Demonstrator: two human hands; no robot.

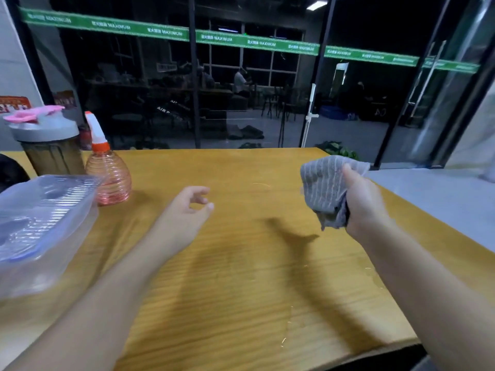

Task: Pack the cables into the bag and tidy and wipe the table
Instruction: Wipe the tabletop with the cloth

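My right hand (365, 202) is raised above the right side of the yellow table (241, 263), fingers clamped on a bunched grey cloth (325, 188). My left hand (184, 212) hovers mid-table holding nothing, fingers loosely curled. At far left stand a pink spray bottle (108, 170), a clear plastic bag (42, 223) and a grey-lidded shaker (48, 143)

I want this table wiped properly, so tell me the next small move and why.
Probably lower the right hand so the grey cloth meets the table and start wiping. The cloth is bunched in that hand's grip, held above the wood with its shadow beneath. The left hand hovers free, and the spray bottle stands at the far left.
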